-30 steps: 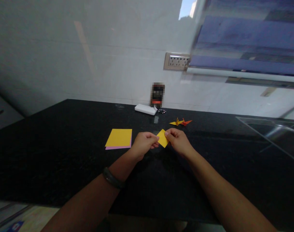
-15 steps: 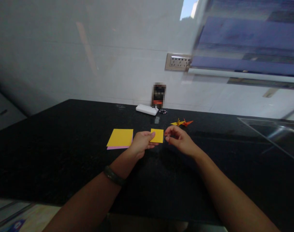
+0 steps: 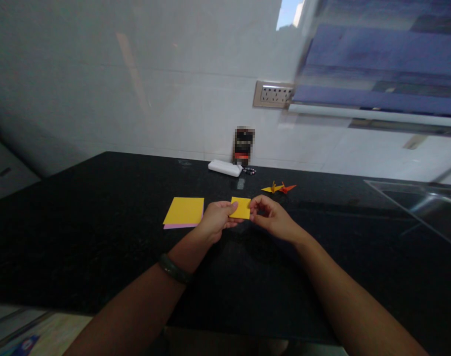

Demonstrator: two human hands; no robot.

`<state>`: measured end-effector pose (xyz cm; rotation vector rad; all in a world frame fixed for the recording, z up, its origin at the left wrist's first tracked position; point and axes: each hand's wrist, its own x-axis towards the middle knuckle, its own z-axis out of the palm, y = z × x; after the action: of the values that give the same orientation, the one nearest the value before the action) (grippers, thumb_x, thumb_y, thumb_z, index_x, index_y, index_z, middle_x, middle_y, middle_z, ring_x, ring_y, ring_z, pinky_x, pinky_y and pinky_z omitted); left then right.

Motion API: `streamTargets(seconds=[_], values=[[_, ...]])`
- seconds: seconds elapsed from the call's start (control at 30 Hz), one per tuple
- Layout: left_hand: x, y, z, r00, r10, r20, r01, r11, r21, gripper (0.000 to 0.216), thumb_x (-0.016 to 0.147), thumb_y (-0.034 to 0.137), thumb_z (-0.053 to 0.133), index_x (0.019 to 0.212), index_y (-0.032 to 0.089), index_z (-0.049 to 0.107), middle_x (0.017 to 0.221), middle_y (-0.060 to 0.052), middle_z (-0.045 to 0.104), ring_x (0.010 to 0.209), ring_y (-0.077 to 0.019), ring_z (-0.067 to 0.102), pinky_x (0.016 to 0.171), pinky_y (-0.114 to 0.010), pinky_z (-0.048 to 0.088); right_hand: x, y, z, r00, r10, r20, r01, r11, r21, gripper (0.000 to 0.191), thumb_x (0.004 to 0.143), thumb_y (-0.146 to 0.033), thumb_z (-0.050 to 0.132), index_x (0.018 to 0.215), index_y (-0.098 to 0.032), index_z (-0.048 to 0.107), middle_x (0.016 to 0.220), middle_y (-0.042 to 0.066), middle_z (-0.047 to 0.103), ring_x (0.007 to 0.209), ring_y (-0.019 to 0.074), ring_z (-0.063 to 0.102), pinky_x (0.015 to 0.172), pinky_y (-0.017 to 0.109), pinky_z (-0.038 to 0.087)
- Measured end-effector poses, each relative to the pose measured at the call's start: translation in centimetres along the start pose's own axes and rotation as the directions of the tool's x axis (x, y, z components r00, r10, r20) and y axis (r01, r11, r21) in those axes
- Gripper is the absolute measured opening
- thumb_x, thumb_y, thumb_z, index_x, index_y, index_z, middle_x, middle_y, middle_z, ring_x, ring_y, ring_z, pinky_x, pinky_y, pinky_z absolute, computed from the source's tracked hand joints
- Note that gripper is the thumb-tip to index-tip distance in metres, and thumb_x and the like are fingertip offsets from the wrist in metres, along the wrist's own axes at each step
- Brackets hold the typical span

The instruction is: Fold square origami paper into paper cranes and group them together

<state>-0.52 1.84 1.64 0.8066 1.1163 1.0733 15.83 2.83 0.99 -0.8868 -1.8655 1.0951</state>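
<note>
A small folded yellow paper (image 3: pixel 240 207) is held just above the black countertop (image 3: pixel 99 222). My left hand (image 3: pixel 218 220) pinches its left edge with thumb and fingers closed. My right hand (image 3: pixel 271 217) pinches its right edge, fingers curled. A dark band sits on my left wrist. A stack of square sheets (image 3: pixel 184 211), yellow on top with pink beneath, lies flat to the left of my left hand.
Two folded paper cranes, one yellow (image 3: pixel 271 188) and one orange (image 3: pixel 286 188), stand behind my right hand. A white flat box (image 3: pixel 225 168) and a dark container (image 3: pixel 243 146) sit by the wall. A wall socket (image 3: pixel 272 95) is above. A glass pane (image 3: pixel 414 202) lies at the right.
The paper turned from a diamond tilt to level. My right hand let go of it half a second ago and has now closed on its right edge again.
</note>
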Motion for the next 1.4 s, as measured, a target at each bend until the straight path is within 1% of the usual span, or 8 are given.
streamTargets(seconds=[0.13,0.27,0.5,0.67,0.83,1.1,1.23,1.4], values=[[0.0,-0.2,0.0,1.0,0.011,0.013,-0.011,1.0,0.006,0.012,0.074,0.021,0.058,0.072,0.01,0.058,0.062,-0.006,0.063,0.047,-0.0108,0.059,0.043,-0.017,0.041,-0.1,-0.2,0.0,0.999,-0.053,0.003,0.053,0.992,-0.116,0.02,0.071,-0.015,0.056,0.091,-0.021,0.054,0.078,0.0,0.05,0.07,0.0114,0.048,0.064,0.025,0.04],[0.1,-0.3,-0.1,0.999,0.028,0.022,-0.027,0.999,-0.03,0.009,0.074,0.02,0.057,0.071,0.011,0.057,0.062,-0.004,0.062,0.049,-0.011,0.06,0.047,-0.019,0.044,-0.1,-0.4,0.1,0.985,-0.17,0.035,0.172,0.939,-0.296,0.017,0.073,-0.017,0.057,0.089,-0.022,0.061,0.081,0.001,0.05,0.074,0.0127,0.05,0.069,0.027,0.041],[0.0,-0.3,0.0,0.973,0.072,0.218,-0.051,0.994,-0.1,0.011,0.078,0.008,0.049,0.081,0.01,0.059,0.076,-0.007,0.065,0.064,-0.01,0.062,0.064,-0.021,0.047,0.4,0.4,0.2,0.959,-0.257,-0.115,0.209,0.924,-0.321,0.011,0.075,-0.018,0.056,0.08,-0.021,0.066,0.083,0.003,0.059,0.08,0.0143,0.055,0.074,0.029,0.043],[-0.3,-0.2,0.2,0.97,0.062,0.234,-0.053,0.998,-0.043,0.011,0.077,0.007,0.049,0.083,0.011,0.058,0.087,-0.008,0.065,0.069,-0.0118,0.064,0.063,-0.021,0.047,0.4,0.5,0.2,0.952,-0.219,-0.213,0.139,0.931,-0.337,0.007,0.075,-0.021,0.056,0.075,-0.018,0.063,0.077,0.003,0.061,0.073,0.0142,0.056,0.069,0.028,0.043],[-0.4,-0.3,0.4,0.97,0.068,0.232,-0.077,0.997,0.029,0.011,0.076,0.008,0.05,0.082,0.011,0.057,0.085,-0.008,0.065,0.068,-0.0113,0.064,0.061,-0.02,0.047,0.3,0.6,0.7,0.952,-0.132,-0.276,0.036,0.944,-0.328,0.009,0.075,-0.026,0.054,0.074,-0.017,0.058,0.073,0.002,0.059,0.069,0.014,0.054,0.065,0.027,0.043],[-0.4,-0.6,0.6,0.967,0.051,0.249,-0.096,0.981,0.171,0.009,0.08,0.014,0.047,0.083,0.011,0.055,0.067,-0.005,0.065,0.057,-0.0096,0.062,0.055,-0.02,0.047,0.4,0.6,0.7,0.948,-0.102,-0.303,-0.016,0.932,-0.363,0.011,0.074,-0.027,0.053,0.072,-0.016,0.057,0.07,0.002,0.058,0.065,0.0137,0.052,0.06,0.025,0.041],[-0.4,-0.7,0.7,0.968,0.035,0.247,-0.078,0.983,0.165,0.014,0.083,0.021,0.045,0.08,0.011,0.054,0.065,-0.006,0.065,0.056,-0.0094,0.061,0.054,-0.019,0.046,0.3,0.4,0.7,0.958,-0.087,-0.275,-0.017,0.935,-0.354,0.011,0.074,-0.026,0.053,0.072,-0.016,0.058,0.071,0.002,0.058,0.067,0.014,0.053,0.061,0.026,0.041],[-0.2,-0.8,0.5,0.97,0.02,0.243,-0.057,0.988,0.146,0.013,0.082,0.019,0.046,0.078,0.011,0.055,0.064,-0.005,0.065,0.056,-0.0091,0.061,0.055,-0.02,0.046,0.4,0.4,0.6,0.958,-0.121,-0.259,0.031,0.945,-0.325,0.011,0.073,-0.025,0.054,0.07,-0.016,0.058,0.071,0.003,0.057,0.069,0.0142,0.052,0.064,0.027,0.041]])
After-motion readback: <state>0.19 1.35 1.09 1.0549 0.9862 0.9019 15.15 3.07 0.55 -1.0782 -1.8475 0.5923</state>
